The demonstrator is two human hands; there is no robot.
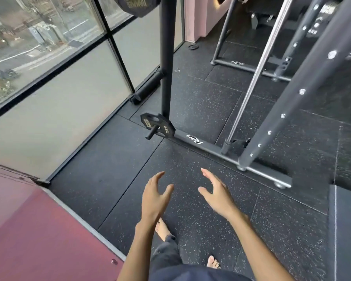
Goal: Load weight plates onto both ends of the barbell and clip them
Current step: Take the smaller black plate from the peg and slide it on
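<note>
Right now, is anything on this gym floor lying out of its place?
Two small things lie loose on the mats: a dark round object near the pink wall and a small metal piece beside the rack upright. What they are is unclear.

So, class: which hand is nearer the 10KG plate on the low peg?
Left. The left hand hovers directly below the 10KG plate in the picture; the right hand is below and right of it, farther off.
</note>
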